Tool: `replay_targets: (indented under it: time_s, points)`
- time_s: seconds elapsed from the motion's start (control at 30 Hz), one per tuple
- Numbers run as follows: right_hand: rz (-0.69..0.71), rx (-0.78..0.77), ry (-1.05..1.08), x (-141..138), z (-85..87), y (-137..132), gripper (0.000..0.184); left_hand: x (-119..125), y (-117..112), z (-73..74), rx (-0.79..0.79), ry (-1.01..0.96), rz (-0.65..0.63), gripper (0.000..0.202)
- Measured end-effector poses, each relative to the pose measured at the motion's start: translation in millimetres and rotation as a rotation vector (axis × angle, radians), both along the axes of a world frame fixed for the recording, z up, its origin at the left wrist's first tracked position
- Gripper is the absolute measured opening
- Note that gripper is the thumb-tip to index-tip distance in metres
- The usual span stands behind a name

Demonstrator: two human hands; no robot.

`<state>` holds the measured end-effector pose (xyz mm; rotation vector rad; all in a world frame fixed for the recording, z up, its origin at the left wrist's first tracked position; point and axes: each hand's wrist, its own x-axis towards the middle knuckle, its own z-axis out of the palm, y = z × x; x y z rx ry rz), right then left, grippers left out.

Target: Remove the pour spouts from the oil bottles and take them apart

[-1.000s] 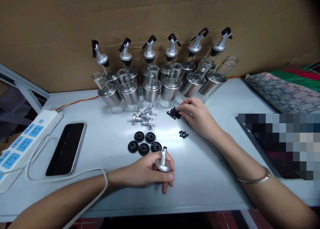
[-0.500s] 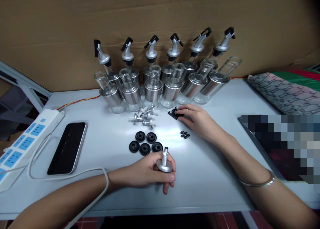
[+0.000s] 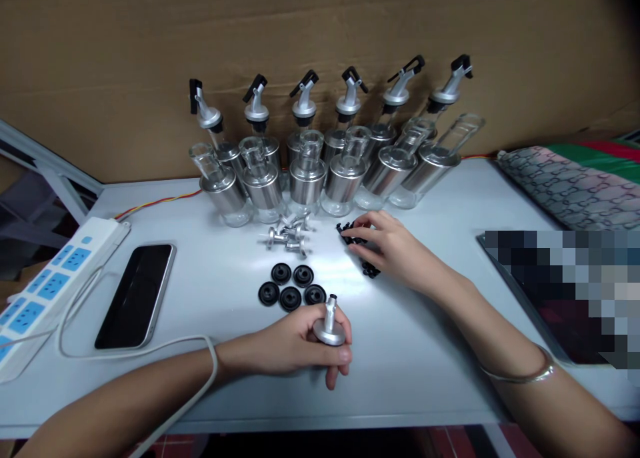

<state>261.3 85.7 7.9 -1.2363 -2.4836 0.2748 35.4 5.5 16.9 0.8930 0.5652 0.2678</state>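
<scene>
My left hand (image 3: 310,345) is closed around a silver bottle pourer spout (image 3: 331,328). Its round base faces up, and a small black piece caps its narrow tip. My right hand (image 3: 395,245) reaches over a small pile of black levers (image 3: 345,230), thumb and index finger apart, tips at the pile. Beneath that hand lies a cluster of little black caps (image 3: 371,269), partly covered. Several black ribbed stoppers (image 3: 291,299) lie beside my left hand. Farther back is a heap of silver pourer spouts (image 3: 295,235).
Glass bottles with metal sleeves (image 3: 306,181) stand in rows against the cardboard (image 3: 320,31); the back row carries fitted pourers (image 3: 305,101). At left lie a phone (image 3: 135,297), a power strip (image 3: 55,285) and a white cable (image 3: 150,348). A dark, pixelated object (image 3: 550,305) lies right.
My right hand has shifted slightly toward me and left over the black levers, now partly covering the small caps. My left hand keeps the spout in the same place.
</scene>
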Motion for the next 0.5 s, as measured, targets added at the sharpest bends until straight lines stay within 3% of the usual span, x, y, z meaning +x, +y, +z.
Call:
replay_targets:
  time_s: [0.5]
  points:
    - [0.033,-0.013,0.005,12.0,7.5,3.4,0.024,0.2,0.3,-1.6,0.008,-0.006,-0.003,0.034]
